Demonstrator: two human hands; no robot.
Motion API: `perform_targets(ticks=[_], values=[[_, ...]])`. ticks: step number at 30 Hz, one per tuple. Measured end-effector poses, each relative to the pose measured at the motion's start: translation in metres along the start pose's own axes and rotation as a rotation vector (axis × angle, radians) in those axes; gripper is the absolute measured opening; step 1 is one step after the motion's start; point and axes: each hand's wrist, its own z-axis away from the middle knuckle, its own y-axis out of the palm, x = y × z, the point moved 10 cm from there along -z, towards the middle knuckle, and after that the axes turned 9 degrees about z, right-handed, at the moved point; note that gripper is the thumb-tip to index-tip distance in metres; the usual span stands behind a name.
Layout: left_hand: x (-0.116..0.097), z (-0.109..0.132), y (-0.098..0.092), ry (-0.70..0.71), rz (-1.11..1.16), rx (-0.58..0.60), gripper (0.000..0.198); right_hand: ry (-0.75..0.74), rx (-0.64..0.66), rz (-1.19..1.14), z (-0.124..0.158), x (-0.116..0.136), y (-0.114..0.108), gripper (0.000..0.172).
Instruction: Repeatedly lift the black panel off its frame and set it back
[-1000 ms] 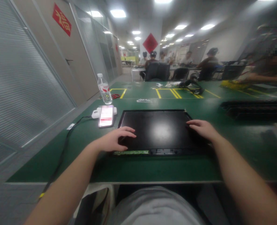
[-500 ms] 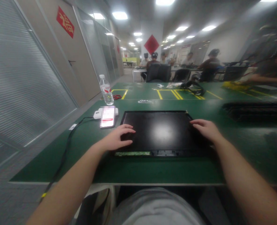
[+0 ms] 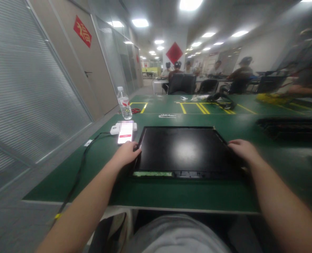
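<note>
At the far left we see a closed door (image 3: 100,80) beyond the table; a black cable (image 3: 78,172) runs over the table's left edge, its lower end passing out of sight behind our left forearm; it leads up to a white power strip (image 3: 115,129), whose middle is covered by a lit smartphone (image 3: 125,136), the upper screen blurred out; behind these stands a water bottle (image 3: 124,107), with red-handled scissors (image 3: 135,111) partly hidden by it.

Our left hand (image 3: 125,155) lies just beside the phone, palm down, thumb along the left edge of the display panel (image 3: 166,147) and fingers curled at its outer side; their undersides are hidden, so we cannot tell whether they clamp it; the panel lies flat on the green table (image 3: 184,196) in front of us, between both hands, a light glaring on its screen and a green circuit board (image 3: 153,174) showing along its near side; past its far edge lies a small pale strip (image 3: 167,116), too small to make out.

Our right hand (image 3: 244,149) bends inward, fingertips at the panel's right edge, the lower fingers hidden; its grip we cannot tell either; further right, a dark stack (image 3: 285,128) is blurred, and a co-worker (image 3: 307,82) is cut off by the frame.
</note>
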Motion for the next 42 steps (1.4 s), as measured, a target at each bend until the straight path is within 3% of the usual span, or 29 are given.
perform_targets(ticks=[8,13,16,21,24,27,34,42], values=[[-0.001,-0.004,0.005,0.013,-0.018,0.043,0.022,-0.045,0.081,0.086,0.006,0.012,0.010,0.028],[0.006,-0.005,0.004,-0.041,0.114,0.056,0.022,-0.049,0.060,0.110,0.008,0.014,0.010,0.027],[0.012,-0.004,-0.002,-0.113,0.316,0.000,0.025,-0.031,0.061,0.112,0.008,0.011,0.010,0.027],[0.020,0.006,-0.007,-0.293,0.841,-0.153,0.035,-0.013,0.069,0.154,0.009,0.012,0.008,0.029],[0.018,0.014,0.008,-0.458,1.092,-0.110,0.047,0.002,0.082,0.175,0.011,0.013,0.008,0.031],[0.011,0.019,0.014,-0.536,1.237,-0.092,0.052,0.010,0.093,0.181,0.013,0.015,0.007,0.033],[0.005,0.017,0.016,-0.534,1.367,-0.109,0.050,0.026,0.162,0.196,0.020,0.019,0.007,0.038],[0.014,0.014,0.027,-0.585,1.349,-0.132,0.049,0.030,0.170,0.198,0.023,0.023,0.005,0.037]])
